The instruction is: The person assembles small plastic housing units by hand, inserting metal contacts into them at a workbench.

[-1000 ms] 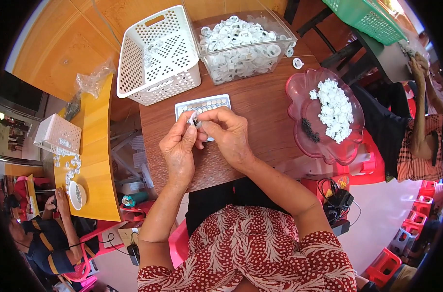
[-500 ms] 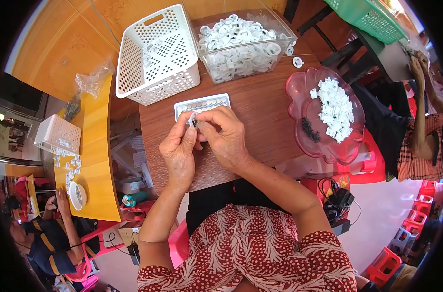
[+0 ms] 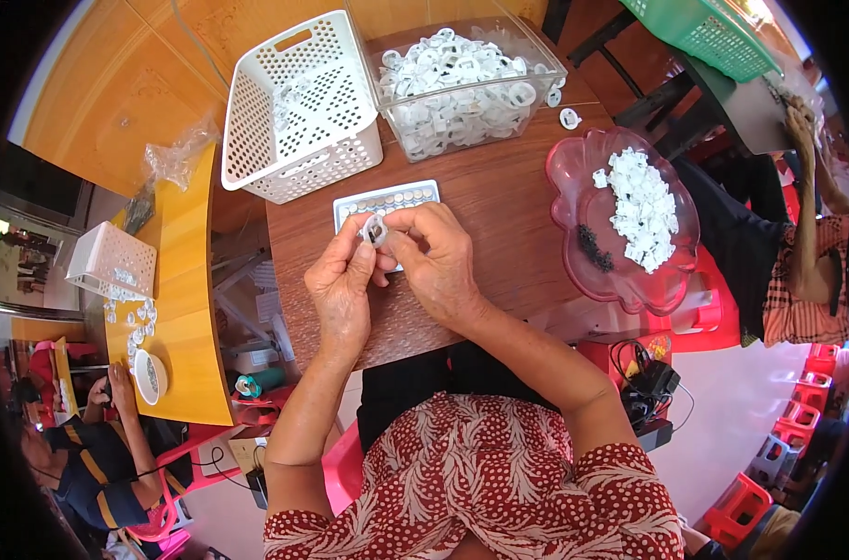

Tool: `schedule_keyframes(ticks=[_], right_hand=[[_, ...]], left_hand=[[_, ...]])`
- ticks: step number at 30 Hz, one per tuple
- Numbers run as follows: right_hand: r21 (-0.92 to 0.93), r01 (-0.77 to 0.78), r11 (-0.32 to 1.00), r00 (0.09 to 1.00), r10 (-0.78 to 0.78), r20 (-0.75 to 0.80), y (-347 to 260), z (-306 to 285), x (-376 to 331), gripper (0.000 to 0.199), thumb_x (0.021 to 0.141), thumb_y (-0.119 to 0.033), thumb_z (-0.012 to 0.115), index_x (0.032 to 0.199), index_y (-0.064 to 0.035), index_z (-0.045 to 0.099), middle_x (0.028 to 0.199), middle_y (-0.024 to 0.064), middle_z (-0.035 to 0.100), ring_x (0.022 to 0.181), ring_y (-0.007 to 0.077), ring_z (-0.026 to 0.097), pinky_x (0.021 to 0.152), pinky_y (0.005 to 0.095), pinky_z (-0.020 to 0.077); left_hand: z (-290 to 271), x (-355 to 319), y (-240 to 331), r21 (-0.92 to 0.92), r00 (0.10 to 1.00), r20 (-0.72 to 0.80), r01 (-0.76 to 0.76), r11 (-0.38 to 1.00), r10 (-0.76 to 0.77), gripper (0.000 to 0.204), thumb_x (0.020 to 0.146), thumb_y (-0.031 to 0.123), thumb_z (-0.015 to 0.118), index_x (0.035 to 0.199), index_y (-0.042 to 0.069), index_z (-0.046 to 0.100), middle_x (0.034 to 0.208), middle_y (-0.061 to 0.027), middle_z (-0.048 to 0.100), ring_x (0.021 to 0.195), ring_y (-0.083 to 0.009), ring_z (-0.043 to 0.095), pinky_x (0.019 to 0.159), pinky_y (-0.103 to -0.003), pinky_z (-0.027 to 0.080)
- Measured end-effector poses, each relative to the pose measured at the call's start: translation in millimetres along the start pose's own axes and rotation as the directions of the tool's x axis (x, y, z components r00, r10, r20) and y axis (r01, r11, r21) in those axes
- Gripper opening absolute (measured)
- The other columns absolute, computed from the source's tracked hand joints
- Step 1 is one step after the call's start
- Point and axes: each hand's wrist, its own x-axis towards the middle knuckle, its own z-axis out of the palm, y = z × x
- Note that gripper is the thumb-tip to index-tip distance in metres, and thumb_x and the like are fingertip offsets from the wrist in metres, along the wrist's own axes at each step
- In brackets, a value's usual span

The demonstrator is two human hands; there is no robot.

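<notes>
The left hand (image 3: 343, 285) pinches a small white round piece (image 3: 375, 230) between thumb and fingers; the right hand (image 3: 440, 271) grips its other side. Just beyond both on the desk (image 3: 518, 233) lies a pale tray (image 3: 387, 191) of discs. Farther past the left hand stands a white basket (image 3: 331, 159); right of the right hand, a pink dish (image 3: 574, 266).

The red top (image 3: 462, 457) (short-sleeved) bears cream dots and fronds.

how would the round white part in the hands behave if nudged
The round white part probably feels light, being small enough to pinch. It looks stiff, its ring shape undistorted. Its circular outline might let it roll on edge.
</notes>
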Motion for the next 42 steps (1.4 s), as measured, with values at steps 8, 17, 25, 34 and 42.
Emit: schedule_keyframes(ticks=[8,17,25,34,42], right_hand=[[-0.206,0.250,0.946,0.967,-0.253,0.009,3,-2,4,0.015,0.074,0.002,0.062,0.089,-0.0025,0.063,0.079,0.0074,0.057,0.073,0.0204,0.055,0.060,0.0300,0.0446],[0.554,-0.672,0.491,0.717,0.617,0.324,-3,-7,22,0.018,0.088,-0.011,0.054,0.095,0.0038,0.061,0.083,0.0076,0.062,0.071,0.0143,0.059,0.057,0.0263,0.0446],[0.581,-0.656,0.481,0.732,0.593,0.335,-4,-5,23,0.012,0.081,-0.002,0.059,0.090,0.0041,0.060,0.081,0.0090,0.062,0.068,0.0135,0.058,0.053,0.0242,0.0433],[0.396,-0.508,0.765,0.861,0.436,0.261,-18,-19,14,0.015,0.079,-0.004,0.063,0.093,0.0018,0.062,0.083,0.0074,0.066,0.070,0.0089,0.059,0.056,0.0215,0.0424],[0.352,-0.458,0.816,0.879,0.358,0.315,-24,-25,-5,0.009,0.081,-0.005,0.063,0.087,0.0018,0.062,0.077,0.0031,0.063,0.069,0.0061,0.054,0.060,0.0199,0.0439]], left_hand=[[-6,4,-1,0.068,1.000,0.023,0.003,0.998,-0.004,0.027,0.092,0.007,0.051,0.117,0.001,0.057,0.081,-0.0037,0.060,0.067,-0.0064,0.054,0.055,-0.020,0.043],[0,23,-1,0.746,0.645,0.536,-0.664,0.054,0.545,0.042,0.070,-0.004,0.059,0.112,0.000,0.057,0.076,-0.0145,0.059,0.068,-0.0257,0.059,0.059,-0.035,0.050],[-7,29,-2,0.695,0.738,0.397,-0.630,0.347,0.546,0.038,0.075,-0.004,0.058,0.113,0.003,0.056,0.078,-0.0091,0.059,0.064,-0.0208,0.058,0.057,-0.032,0.048],[-22,4,23,-0.207,0.971,0.070,0.237,0.949,-0.227,0.031,0.088,0.004,0.054,0.117,-0.007,0.054,0.086,-0.0162,0.066,0.065,-0.0155,0.062,0.054,-0.023,0.047],[-30,-22,24,-0.269,0.928,0.176,0.367,0.891,-0.329,0.033,0.088,0.009,0.056,0.117,-0.007,0.054,0.082,-0.0185,0.065,0.061,-0.0164,0.061,0.052,-0.023,0.047]])
